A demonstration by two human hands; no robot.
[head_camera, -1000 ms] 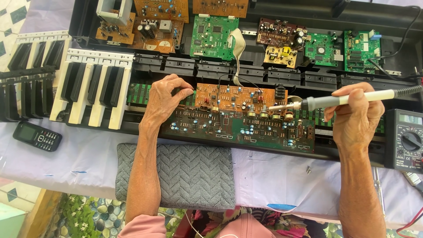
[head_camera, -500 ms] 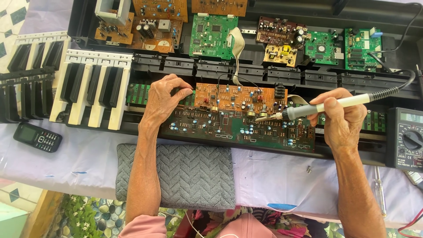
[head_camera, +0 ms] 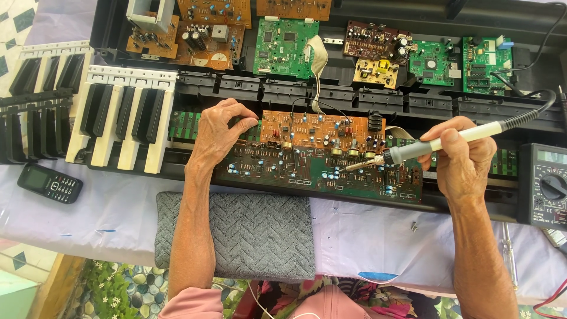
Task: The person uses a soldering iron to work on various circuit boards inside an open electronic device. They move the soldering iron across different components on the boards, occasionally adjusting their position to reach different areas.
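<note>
work in hand: soldering on the dark green circuit board [head_camera: 319,171] that lies across the front of an opened electronic keyboard case [head_camera: 366,100]
right hand [head_camera: 463,159]: closed in a pen grip round the soldering iron [head_camera: 437,145], fingers wrapped on the pale handle — metal tip slants down-left and sits on or just above the dark board near its middle; cannot tell if it truly touches
left hand [head_camera: 220,133]: curled, not gripping anything I can see — fingertips press at the left end of the orange circuit board [head_camera: 322,130], apparently steadying it
boards: orange board lies just behind the dark green one, their edges touching or overlapping; thin wires run from them up into the case
done, judged: case open, key blocks [head_camera: 121,124] lifted out and lying at the left, boards pulled forward and exposed
left, judged: joint work looks under way, not finished; no solder wire in view; boards not refitted, keys not back in, case not closed — roughly mid-job
around: multimeter [head_camera: 546,183] at right edge, small mobile phone [head_camera: 50,184] at left on the table cover, grey quilted pad [head_camera: 260,236] under the left forearm, more green and brown boards mounted along the back of the case
</note>
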